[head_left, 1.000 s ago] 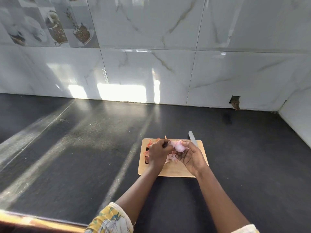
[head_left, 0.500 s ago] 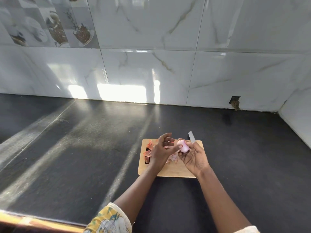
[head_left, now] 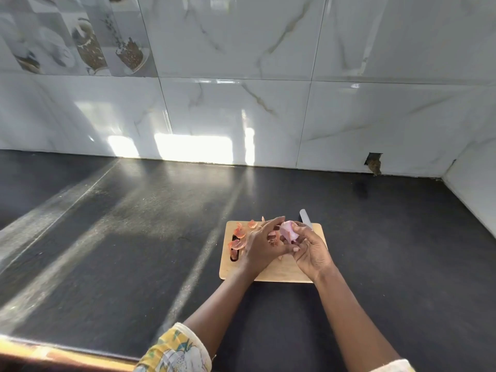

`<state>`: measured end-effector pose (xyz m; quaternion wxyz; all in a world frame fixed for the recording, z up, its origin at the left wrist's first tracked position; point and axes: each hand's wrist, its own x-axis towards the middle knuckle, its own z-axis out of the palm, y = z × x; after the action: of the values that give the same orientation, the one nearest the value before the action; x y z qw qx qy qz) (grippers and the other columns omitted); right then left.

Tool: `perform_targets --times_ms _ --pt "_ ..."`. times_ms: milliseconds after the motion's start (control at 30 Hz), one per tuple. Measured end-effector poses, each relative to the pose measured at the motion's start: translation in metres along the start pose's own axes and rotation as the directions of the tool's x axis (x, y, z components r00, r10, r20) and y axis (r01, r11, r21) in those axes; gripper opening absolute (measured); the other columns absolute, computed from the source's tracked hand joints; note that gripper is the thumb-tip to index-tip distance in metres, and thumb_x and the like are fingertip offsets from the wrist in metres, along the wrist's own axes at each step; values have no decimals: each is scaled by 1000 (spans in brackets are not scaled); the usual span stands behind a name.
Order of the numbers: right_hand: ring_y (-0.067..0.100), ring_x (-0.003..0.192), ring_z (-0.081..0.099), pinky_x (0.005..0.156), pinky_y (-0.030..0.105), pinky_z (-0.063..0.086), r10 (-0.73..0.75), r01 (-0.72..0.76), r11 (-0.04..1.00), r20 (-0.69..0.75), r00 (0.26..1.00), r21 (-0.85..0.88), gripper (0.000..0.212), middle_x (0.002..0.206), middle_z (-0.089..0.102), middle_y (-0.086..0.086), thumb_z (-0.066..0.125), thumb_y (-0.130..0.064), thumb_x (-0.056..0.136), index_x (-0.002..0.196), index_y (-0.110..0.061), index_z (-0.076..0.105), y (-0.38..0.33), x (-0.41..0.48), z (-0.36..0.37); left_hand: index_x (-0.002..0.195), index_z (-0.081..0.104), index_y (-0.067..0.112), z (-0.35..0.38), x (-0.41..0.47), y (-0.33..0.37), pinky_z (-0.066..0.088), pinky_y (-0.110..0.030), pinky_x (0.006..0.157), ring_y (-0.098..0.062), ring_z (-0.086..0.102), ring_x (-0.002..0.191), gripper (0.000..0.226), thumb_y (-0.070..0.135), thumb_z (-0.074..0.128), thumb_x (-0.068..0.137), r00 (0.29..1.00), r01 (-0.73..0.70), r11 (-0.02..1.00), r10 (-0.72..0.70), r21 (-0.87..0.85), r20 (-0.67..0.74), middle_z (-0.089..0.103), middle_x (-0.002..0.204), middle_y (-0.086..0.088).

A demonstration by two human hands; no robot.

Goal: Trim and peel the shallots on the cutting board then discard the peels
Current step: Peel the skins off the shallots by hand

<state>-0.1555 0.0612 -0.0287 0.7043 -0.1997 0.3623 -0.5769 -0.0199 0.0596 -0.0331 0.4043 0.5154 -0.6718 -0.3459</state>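
Note:
A small wooden cutting board lies on the dark counter. Above it my right hand grips a pale pink peeled shallot between thumb and fingers. My left hand meets it from the left, its forefinger stretched over the shallot's top and its thumb underneath. Reddish-orange peels lie scattered over the board's left and far part. A knife blade pokes out beyond my right hand at the board's far edge; its handle is hidden.
The black counter stretches wide to the left and right of the board. White marble wall tiles close off the back and the right side. A wooden counter edge runs along the near left.
My right hand has turned the shallot and lifted it slightly. My left fingers, spread half a second ago, have come back onto the shallot.

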Motion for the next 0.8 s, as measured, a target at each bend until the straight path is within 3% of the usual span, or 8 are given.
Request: perform_targets --times_ms 167,267,333,467,533,600,633,800 --pt "20 68 64 65 30 56 4 -3 1000 42 999 -27 12 83 66 12 58 -5 85 96 -7 57 1 -2 0 113 66 18 2 -1 1 53 -26 85 -4 64 95 35 31 69 81 995 -48 998 45 -29 -88 70 107 3" --pt "21 64 63 62 29 56 18 -17 1000 28 999 -16 7 86 64 15 54 -9 87 92 -9 59 -1 -7 2 104 69 17 -1 -1 2 49 -15 75 -2 63 81 25 32 58 87 991 -8 1000 7 -11 -133 72 92 4" --pt "19 61 60 59 27 55 12 -12 999 7 1000 30 18 86 61 15 49 -9 90 104 -15 59 -1 -6 2 100 68 13 -1 2 3 44 -15 71 -8 61 77 18 23 55 91 979 35 999 -34 2 -200 71 86 1" --pt "17 57 56 57 26 53 0 -1 998 15 1000 61 52 77 60 8 47 -9 90 136 -32 36 -3 -5 2 98 63 16 1 5 3 51 -33 79 -16 66 84 18 26 48 95 960 147 982 -171 -119 -224 68 85 1" --pt "17 56 56 55 26 52 11 -12 998 18 1000 55 39 73 60 9 46 -11 91 129 -18 46 -4 -7 5 99 60 18 2 5 2 52 -37 82 -17 67 85 17 28 46 96 952 176 970 -212 -170 -221 68 86 0" --pt "18 55 58 53 26 52 23 -23 998 16 1000 51 18 75 62 14 43 -11 93 102 -13 59 -5 -9 7 101 58 17 2 6 4 52 -37 81 -18 67 85 19 29 44 97 945 193 962 -235 -191 -229 67 87 0" --pt "19 55 59 53 26 52 29 -30 998 17 999 55 19 79 64 17 42 -12 93 96 -12 61 -4 -9 7 103 57 16 2 7 5 51 -36 80 -18 66 84 20 29 43 97 940 200 958 -247 -203 -237 66 87 0" --pt "20 54 56 52 25 51 54 -55 998 28 998 41 23 84 64 22 40 -15 91 101 -6 59 -2 -5 3 107 55 13 0 8 11 46 -30 76 -16 62 82 22 27 40 99 935 210 960 -253 -188 -250 63 86 2"
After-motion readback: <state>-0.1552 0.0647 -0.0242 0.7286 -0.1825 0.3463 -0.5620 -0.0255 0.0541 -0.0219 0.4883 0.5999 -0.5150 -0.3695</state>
